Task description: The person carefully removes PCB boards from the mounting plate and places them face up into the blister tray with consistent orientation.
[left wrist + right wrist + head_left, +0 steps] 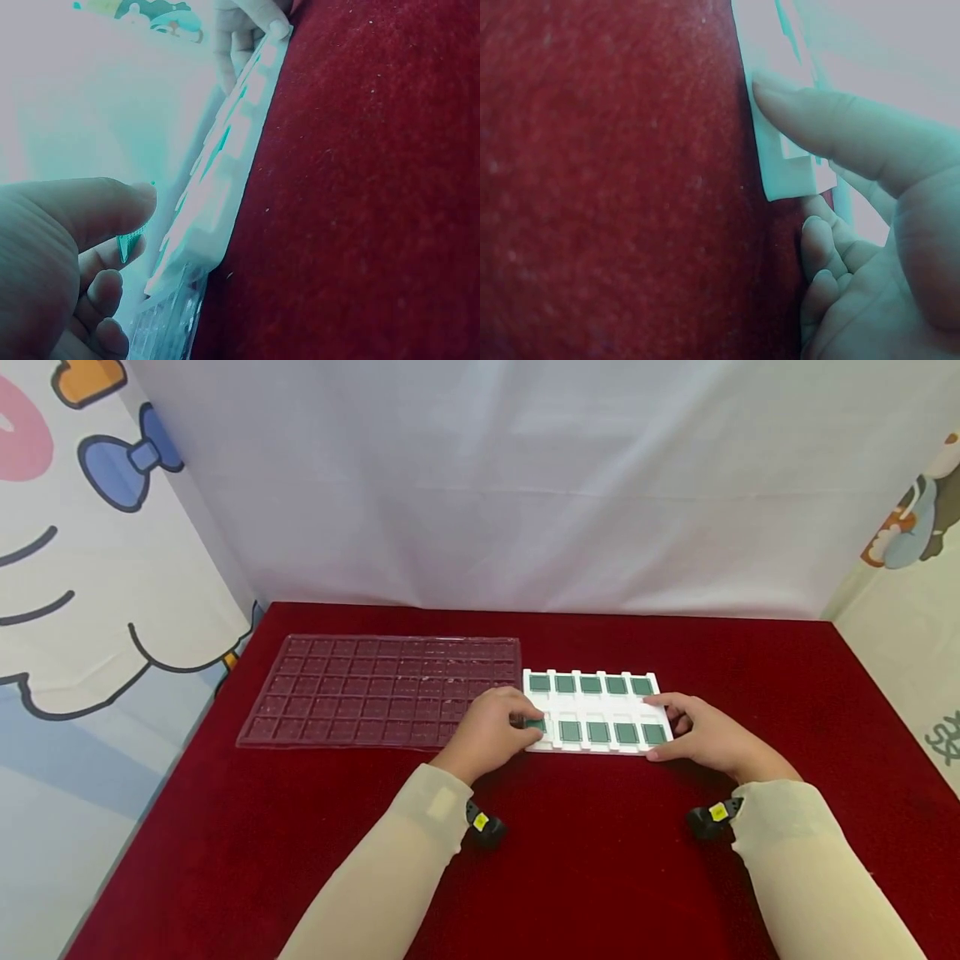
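Observation:
A white tray (600,703) with two rows of pockets lies on the red cloth, with small green square chips (597,732) in the pockets. My left hand (491,731) is over the tray's left end. In the left wrist view its thumb and index finger pinch a small green chip (129,246) just off the tray. At the tray's right end, my right hand (708,735) grips the edge. Its thumb (791,112) lies on the near corner in the right wrist view, while the other fingers are partly hidden behind the end.
A clear plastic tray (375,689) with a grid of square compartments lies to the left, against the white tray's left end. Red cloth (585,860) covers the table. White curtain (510,485) hangs behind, with printed cartoon cloth (90,635) on the left.

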`<action>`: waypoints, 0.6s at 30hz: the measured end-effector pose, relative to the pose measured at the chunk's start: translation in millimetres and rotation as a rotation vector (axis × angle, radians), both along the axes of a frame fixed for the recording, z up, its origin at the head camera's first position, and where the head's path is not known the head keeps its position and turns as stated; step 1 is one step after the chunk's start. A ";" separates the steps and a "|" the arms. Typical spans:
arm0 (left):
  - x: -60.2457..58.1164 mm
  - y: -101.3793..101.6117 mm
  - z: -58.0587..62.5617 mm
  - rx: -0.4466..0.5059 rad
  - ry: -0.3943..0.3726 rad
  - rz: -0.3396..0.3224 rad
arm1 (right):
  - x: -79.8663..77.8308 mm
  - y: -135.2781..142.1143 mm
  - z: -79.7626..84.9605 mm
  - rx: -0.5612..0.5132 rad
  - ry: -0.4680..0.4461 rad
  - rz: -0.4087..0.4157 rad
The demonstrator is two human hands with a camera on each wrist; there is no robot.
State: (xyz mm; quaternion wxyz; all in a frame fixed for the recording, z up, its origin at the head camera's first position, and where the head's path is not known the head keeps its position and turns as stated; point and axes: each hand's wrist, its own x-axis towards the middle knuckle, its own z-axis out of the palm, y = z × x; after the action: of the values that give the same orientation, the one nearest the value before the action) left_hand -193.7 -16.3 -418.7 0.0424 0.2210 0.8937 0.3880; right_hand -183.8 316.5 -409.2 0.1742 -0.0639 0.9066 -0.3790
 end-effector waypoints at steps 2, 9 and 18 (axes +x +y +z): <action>0.4 -2.9 0.9 0.007 0.006 0.008 | 0.3 -0.4 0.4 0.008 -0.005 -0.007; 1.8 -13.7 2.2 0.031 0.008 0.032 | -0.8 0.5 -1.3 0.002 0.004 0.000; 3.0 -24.3 0.1 0.060 0.018 0.039 | 1.3 -0.3 -0.5 -0.011 0.008 0.000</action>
State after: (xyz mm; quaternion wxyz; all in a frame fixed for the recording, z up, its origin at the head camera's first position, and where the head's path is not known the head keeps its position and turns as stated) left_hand -190.8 -40.7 -418.6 0.0203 0.2080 0.8862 0.4135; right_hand -182.5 316.1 -409.7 0.1702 -0.0665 0.9052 -0.3837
